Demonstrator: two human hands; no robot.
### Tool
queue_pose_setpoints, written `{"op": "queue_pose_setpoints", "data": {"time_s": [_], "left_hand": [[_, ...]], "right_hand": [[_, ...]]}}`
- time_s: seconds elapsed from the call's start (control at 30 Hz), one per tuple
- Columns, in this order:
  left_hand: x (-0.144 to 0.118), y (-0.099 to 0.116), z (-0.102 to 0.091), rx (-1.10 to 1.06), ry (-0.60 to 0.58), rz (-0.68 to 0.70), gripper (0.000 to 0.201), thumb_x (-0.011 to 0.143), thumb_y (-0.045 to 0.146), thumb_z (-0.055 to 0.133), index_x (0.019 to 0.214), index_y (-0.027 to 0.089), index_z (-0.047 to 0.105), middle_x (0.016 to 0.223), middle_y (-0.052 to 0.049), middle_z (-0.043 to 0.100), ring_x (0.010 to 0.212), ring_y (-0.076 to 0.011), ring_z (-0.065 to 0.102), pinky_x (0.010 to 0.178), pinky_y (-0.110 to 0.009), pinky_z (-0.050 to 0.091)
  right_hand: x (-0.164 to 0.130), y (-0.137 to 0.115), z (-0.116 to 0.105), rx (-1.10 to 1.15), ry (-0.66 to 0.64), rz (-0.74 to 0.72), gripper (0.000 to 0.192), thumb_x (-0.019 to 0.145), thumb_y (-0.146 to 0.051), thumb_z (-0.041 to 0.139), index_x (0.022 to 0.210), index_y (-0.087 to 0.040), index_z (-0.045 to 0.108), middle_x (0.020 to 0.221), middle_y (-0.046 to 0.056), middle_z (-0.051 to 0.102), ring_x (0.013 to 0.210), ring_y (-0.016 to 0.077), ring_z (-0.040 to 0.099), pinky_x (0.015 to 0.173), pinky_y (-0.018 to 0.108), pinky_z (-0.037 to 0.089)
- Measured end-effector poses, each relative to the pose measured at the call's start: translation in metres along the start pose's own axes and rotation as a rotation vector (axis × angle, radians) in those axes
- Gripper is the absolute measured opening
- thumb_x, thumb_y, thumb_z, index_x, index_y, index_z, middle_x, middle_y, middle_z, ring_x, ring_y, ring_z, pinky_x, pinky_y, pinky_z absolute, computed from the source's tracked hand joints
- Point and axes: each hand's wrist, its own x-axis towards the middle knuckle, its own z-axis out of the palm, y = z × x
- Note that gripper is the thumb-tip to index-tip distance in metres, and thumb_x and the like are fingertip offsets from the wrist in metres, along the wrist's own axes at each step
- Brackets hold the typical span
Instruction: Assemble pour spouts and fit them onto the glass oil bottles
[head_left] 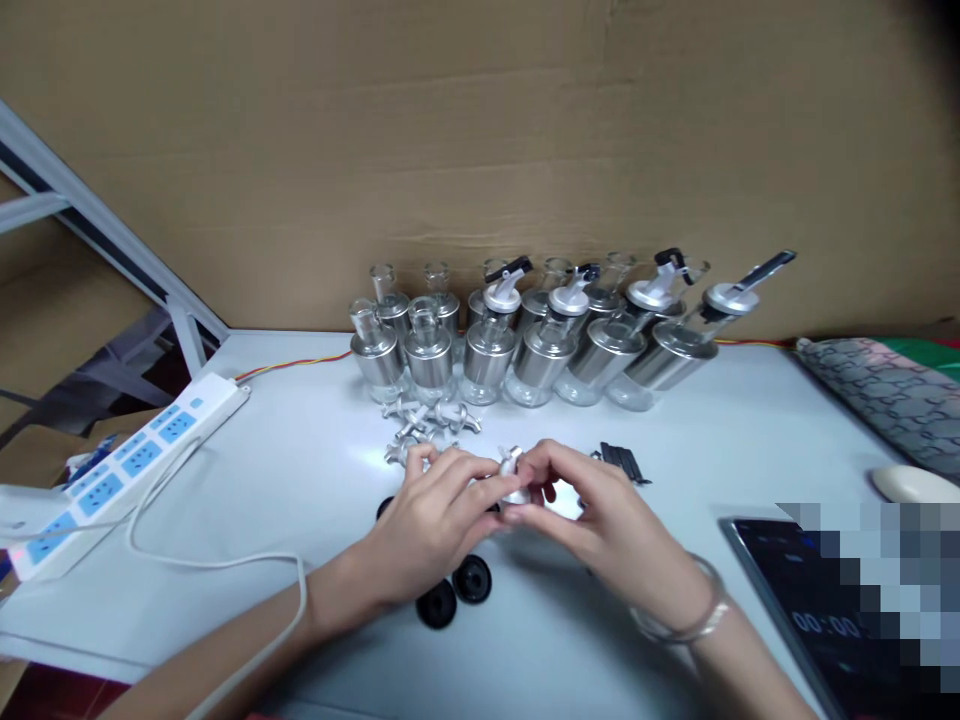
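Over the middle of the white table, my left hand (450,505) and my right hand (585,495) meet on a small silver pourer spout (513,468). Both hands pinch it between thumb and fingers, which hide its lower part. Behind my left hand lies a pile of loose silver spouts (424,425). Round black caps (472,579) rest on the table below my left hand, one partly covered by it. Beyond my right hand are several thin black pieces (621,462).
Glass bottles with steel sleeves (489,358) stand in two rows at the back, several topped with silver pourers (651,292). A power strip (135,470) with a white cable sits left. At right are a phone (795,600), a white mouse (915,484) and a patterned grey item (877,400).
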Motion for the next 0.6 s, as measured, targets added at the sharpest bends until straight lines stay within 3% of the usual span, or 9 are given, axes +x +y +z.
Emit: {"op": "queue_pose_setpoints", "data": {"time_s": [0.1, 0.2, 0.37, 0.6], "left_hand": [[-0.006, -0.006, 0.0, 0.026, 0.029, -0.012, 0.017, 0.097, 0.026, 0.043, 0.111, 0.016, 0.048, 0.098, -0.006, 0.066, 0.087, -0.0165, 0.06, 0.08, -0.032, 0.028], [-0.01, -0.011, -0.002, 0.039, 0.033, -0.024, 0.018, 0.098, 0.027, 0.04, 0.111, 0.016, 0.047, 0.098, -0.006, 0.067, 0.084, -0.0163, 0.06, 0.08, -0.032, 0.027], [-0.014, -0.015, -0.004, 0.036, 0.009, -0.036, 0.018, 0.099, 0.028, 0.039, 0.111, 0.017, 0.046, 0.099, -0.006, 0.067, 0.083, -0.0162, 0.059, 0.078, -0.033, 0.026], [-0.016, -0.016, -0.005, 0.024, -0.019, -0.038, 0.019, 0.1, 0.028, 0.037, 0.112, 0.017, 0.046, 0.099, -0.006, 0.066, 0.083, -0.0156, 0.058, 0.077, -0.032, 0.026]], "right_hand": [[-0.005, 0.01, -0.025, -0.123, -0.156, 0.104, 0.01, 0.084, -0.026, 0.055, 0.076, -0.021, 0.06, 0.074, 0.001, 0.066, 0.065, 0.0141, 0.058, 0.061, 0.025, 0.045], [-0.014, 0.026, -0.039, -0.272, -0.257, 0.199, 0.013, 0.076, -0.017, 0.059, 0.066, -0.022, 0.064, 0.068, 0.0, 0.066, 0.062, 0.015, 0.058, 0.059, 0.026, 0.044], [-0.023, 0.043, -0.029, -0.343, -0.328, 0.225, 0.022, 0.062, -0.003, 0.061, 0.059, -0.023, 0.068, 0.064, -0.001, 0.063, 0.061, 0.015, 0.057, 0.058, 0.025, 0.044], [-0.013, 0.042, -0.022, -0.339, -0.364, 0.344, 0.01, 0.07, -0.011, 0.064, 0.069, -0.021, 0.068, 0.068, 0.0, 0.064, 0.063, 0.0154, 0.058, 0.061, 0.026, 0.044]]}}
